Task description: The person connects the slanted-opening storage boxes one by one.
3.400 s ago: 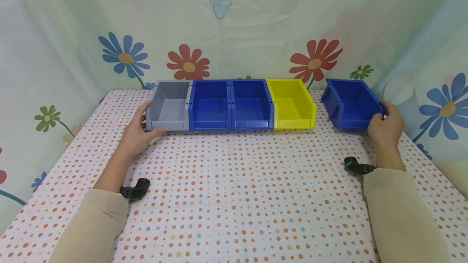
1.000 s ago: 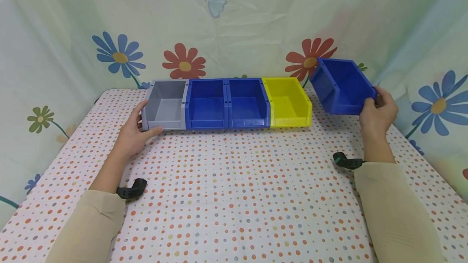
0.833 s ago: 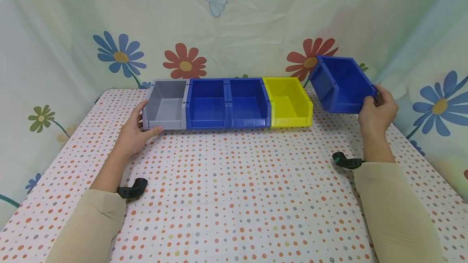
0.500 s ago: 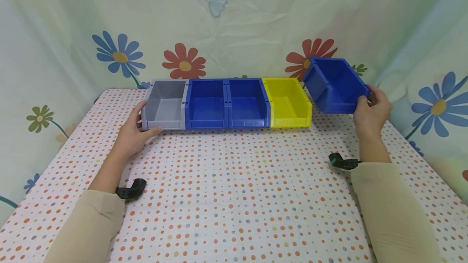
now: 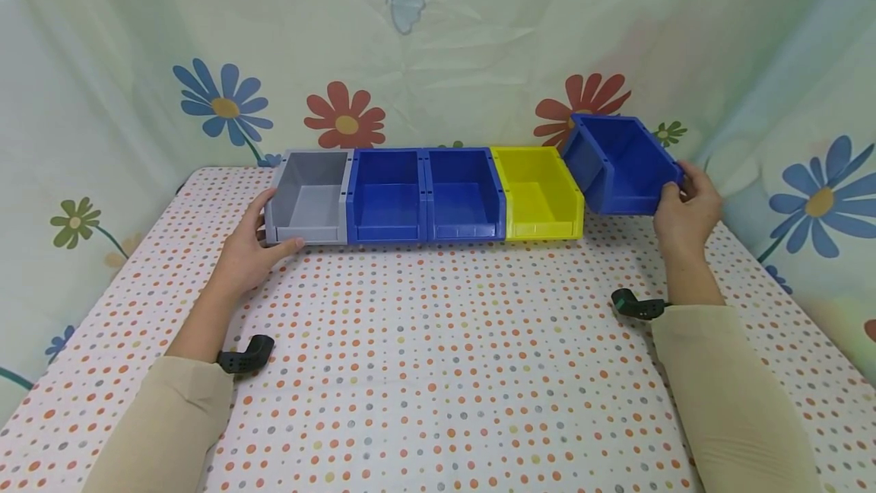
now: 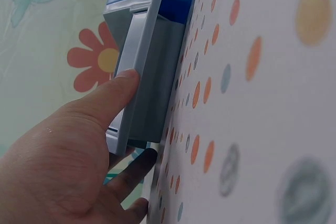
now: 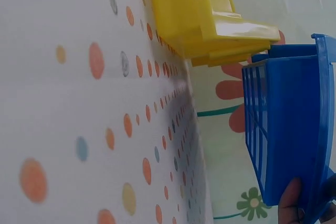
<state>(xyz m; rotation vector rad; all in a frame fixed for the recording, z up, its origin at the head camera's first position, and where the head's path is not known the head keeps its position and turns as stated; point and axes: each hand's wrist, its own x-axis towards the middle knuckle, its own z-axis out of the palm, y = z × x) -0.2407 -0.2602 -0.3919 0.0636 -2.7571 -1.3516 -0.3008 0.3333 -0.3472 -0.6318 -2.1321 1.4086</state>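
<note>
My left hand holds the left end of a grey storage bin, its thumb on the front lip and its fingers along the side. Two blue bins and a yellow bin continue the row rightward, side against side. Off the table, just right of the yellow bin, a third blue bin is tilted in my right hand, which grips its right front corner. The right wrist view shows the underside of this raised blue bin and a gap to the table.
Under the row spreads a white tablecloth with coloured dots. A flowered curtain hangs close behind the bins and along both sides. Black wrist cameras stick out from both forearms.
My right hand has lifted the blue bin off the table, then carried it leftward and slightly down to the yellow bin's side. The left hand keeps its hold on the grey bin.
</note>
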